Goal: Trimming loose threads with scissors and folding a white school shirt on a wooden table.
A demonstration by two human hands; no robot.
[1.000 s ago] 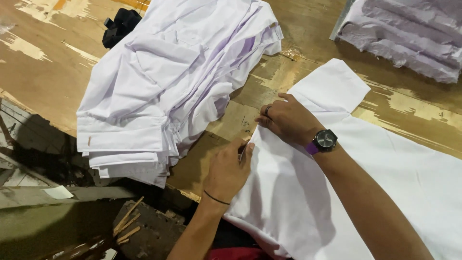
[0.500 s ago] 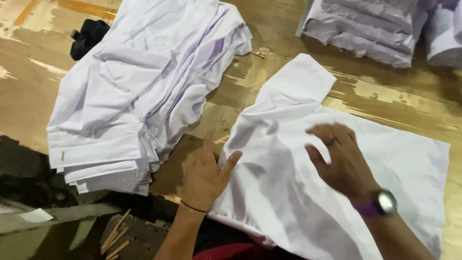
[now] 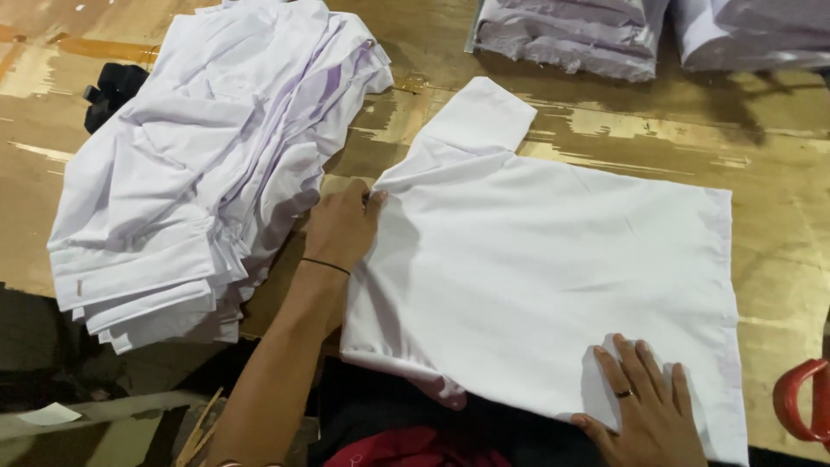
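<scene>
Both hands rest on the flat white cotton shirt (image 3: 536, 285) lying crosswise on the worn wooden table (image 3: 778, 147): left hand (image 3: 341, 227) pinching its shoulder edge, right hand (image 3: 644, 406) spread flat near the hem.

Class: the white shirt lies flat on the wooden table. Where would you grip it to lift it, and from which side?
Probably the white shirt at its shoulder edge beside the short sleeve, coming from the left, where the left hand already pinches that raised edge. Elsewhere the cloth lies flat.
</scene>
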